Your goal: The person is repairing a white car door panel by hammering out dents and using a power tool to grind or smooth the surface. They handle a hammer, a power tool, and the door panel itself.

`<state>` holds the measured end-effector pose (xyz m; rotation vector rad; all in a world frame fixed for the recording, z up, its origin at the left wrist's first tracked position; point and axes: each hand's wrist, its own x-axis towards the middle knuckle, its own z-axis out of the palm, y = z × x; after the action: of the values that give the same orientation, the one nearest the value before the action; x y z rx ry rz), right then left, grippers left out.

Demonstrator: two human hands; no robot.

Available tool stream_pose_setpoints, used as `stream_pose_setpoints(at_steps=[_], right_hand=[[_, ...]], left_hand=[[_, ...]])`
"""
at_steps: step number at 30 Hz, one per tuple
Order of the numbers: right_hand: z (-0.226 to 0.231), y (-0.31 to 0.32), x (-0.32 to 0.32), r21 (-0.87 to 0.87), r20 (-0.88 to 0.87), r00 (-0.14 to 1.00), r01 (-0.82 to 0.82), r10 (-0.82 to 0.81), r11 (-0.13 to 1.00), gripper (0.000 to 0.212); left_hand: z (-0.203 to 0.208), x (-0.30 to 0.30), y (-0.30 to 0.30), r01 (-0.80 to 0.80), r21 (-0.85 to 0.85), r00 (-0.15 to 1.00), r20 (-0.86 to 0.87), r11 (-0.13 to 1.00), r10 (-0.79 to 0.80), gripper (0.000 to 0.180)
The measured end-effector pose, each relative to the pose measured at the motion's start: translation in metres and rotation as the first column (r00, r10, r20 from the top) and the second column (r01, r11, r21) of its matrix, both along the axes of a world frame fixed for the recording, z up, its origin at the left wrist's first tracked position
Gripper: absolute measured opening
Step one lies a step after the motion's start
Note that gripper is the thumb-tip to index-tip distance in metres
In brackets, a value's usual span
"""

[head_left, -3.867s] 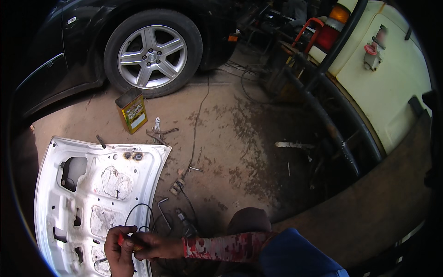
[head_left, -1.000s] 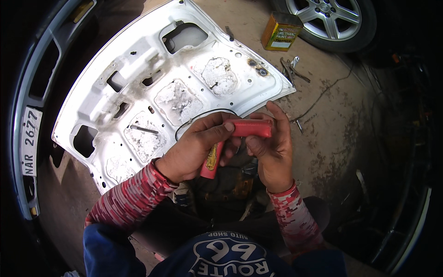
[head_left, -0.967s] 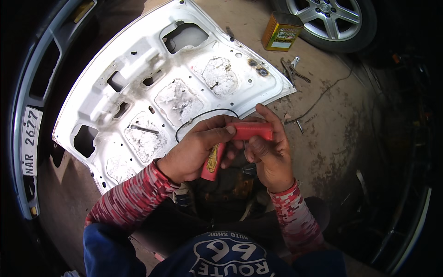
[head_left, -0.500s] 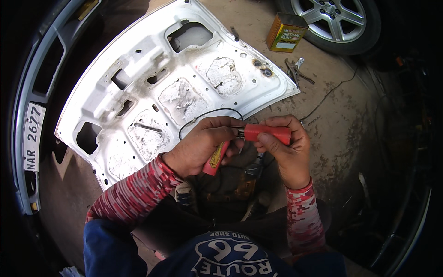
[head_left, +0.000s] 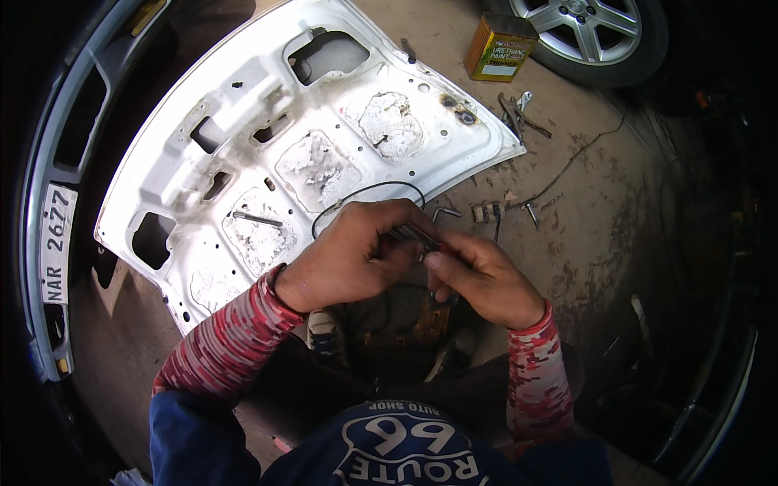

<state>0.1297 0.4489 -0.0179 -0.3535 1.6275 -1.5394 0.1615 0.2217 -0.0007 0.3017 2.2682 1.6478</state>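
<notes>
In front of my body, my left hand (head_left: 356, 251) and my right hand (head_left: 486, 283) meet, both closed. Between their fingertips sits a small bundle of slim metal rods (head_left: 415, 235), dark and partly shiny. The left thumb and fingers grip it from one side, and the right thumb presses its near end. My fingers cover most of it. The white car panel (head_left: 320, 174) lies underside up just beyond my left hand. On it rest a slim metal rod (head_left: 258, 219) and a thin black cable (head_left: 369, 187).
Beyond my right hand lie an L-shaped metal key (head_left: 446, 213), a small block with a cord (head_left: 486, 213) and a T-shaped metal piece (head_left: 532, 214). Farther off are pliers-like tools (head_left: 523, 117), a thinner tin (head_left: 498, 53) and a car wheel (head_left: 587, 36). A bumper (head_left: 77, 121) curves along the left.
The red sleeve in my right hand and the red piece with a yellow patch in my left are now hidden or out of sight. My right hand has moved left and down, against the left.
</notes>
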Motion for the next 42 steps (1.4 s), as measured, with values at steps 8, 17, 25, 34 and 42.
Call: stream_pose_setpoints(at_steps=[8, 17, 25, 34, 42], right_hand=[[-0.003, -0.004, 0.011, -0.062, 0.101, 0.993, 0.066, -0.06, 0.996, 0.022], [-0.017, -0.018, 0.021, -0.164, 0.034, 0.999, 0.027, -0.022, 0.986, 0.027], [-0.015, -0.018, 0.019, -0.294, 0.12, 0.989, 0.119, -0.086, 0.948, 0.03], [-0.015, -0.023, 0.023, -0.278, 0.156, 0.969, 0.229, -0.191, 0.933, 0.035], [-0.022, -0.022, 0.023, -0.349, 0.205, 0.954, 0.279, -0.217, 0.895, 0.04]], left_hand=[[0.006, 0.002, -0.008, 0.025, -0.008, 0.996, -0.08, 1.0, -0.025, 0.032], [0.008, 0.005, -0.01, 0.047, 0.014, 0.997, -0.066, 0.999, -0.046, 0.033], [0.006, 0.0, -0.013, -0.172, 0.315, 0.972, 0.206, 0.933, 0.11, 0.02], [0.005, -0.003, -0.014, -0.262, 0.339, 0.96, 0.189, 0.903, 0.207, 0.01], [0.005, 0.001, -0.012, -0.116, 0.287, 0.991, -0.024, 0.951, 0.129, 0.013]])
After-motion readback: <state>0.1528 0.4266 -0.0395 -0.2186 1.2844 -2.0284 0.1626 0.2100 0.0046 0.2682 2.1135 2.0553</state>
